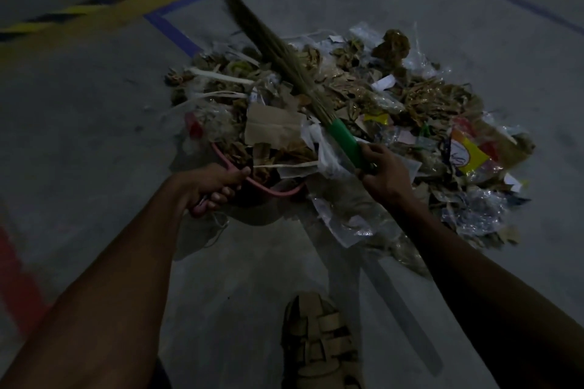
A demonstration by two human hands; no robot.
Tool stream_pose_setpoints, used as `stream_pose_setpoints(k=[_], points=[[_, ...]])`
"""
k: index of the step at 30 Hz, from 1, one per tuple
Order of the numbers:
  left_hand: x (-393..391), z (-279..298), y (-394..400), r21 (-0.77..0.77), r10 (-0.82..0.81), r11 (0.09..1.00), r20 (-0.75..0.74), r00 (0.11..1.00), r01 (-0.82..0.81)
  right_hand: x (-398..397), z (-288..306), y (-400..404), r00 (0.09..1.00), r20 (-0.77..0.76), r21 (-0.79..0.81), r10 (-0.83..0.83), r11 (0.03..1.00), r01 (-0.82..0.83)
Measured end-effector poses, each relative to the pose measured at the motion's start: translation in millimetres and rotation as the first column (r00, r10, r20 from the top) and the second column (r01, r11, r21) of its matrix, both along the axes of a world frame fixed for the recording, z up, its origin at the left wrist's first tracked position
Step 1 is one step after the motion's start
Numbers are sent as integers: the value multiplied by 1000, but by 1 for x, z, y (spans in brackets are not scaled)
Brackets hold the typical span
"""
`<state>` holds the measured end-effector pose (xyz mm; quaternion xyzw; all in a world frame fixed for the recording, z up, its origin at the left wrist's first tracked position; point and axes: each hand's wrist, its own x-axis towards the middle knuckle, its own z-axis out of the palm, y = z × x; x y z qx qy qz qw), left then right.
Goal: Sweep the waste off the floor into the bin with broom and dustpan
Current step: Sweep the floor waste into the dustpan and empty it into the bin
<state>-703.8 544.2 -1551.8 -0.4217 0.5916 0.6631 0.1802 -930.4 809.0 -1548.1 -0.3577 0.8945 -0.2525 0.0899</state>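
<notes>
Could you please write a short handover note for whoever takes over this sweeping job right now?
Left hand: grips the pink dustpan by its handle, pan set at the near edge of the waste pile.
Right hand: grips the green handle of the broom, bristles raised over the pile, pointing away and blurred.
Done: waste is gathered in one heap on the floor; some already lies on the dustpan.
Left: sweep the rest into the pan and empty it. No bin is in view.

No readable text anywhere — the yellow wrapper (pixel 467 153) in the waste bears only an illegible dark scrawl.
</notes>
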Motion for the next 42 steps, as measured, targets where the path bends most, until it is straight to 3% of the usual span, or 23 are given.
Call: stream_pose_setpoints(k=[7, 13, 21, 28, 36, 42], points=[[0, -6, -8, 45, 23, 999, 2, 1000, -23, 4, 11, -13, 997, -15, -91, 81, 992, -82], [0, 3, 8, 97, 49, 994, 44, 998, -53, 40, 15, -8, 991, 57, 106, 121, 986, -126], [8, 51, 40, 73, 192, 978, 69, 979, -197, 81, 77, 15, 991, 71, 87, 110, 989, -116], [26, 159, 70, 52, 220, 972, 125, 967, -228, 94, 185, 35, 962, 219, 255, 165, 942, -219], [96, 307, 117, 65, 311, 944, 159, 937, -325, 149, 360, 59, 956, 240, 314, 171, 918, -243], [166, 456, 159, 128, 330, 929, 143, 933, -348, 222, 510, 95, 947, 290, 343, 137, 909, -237]])
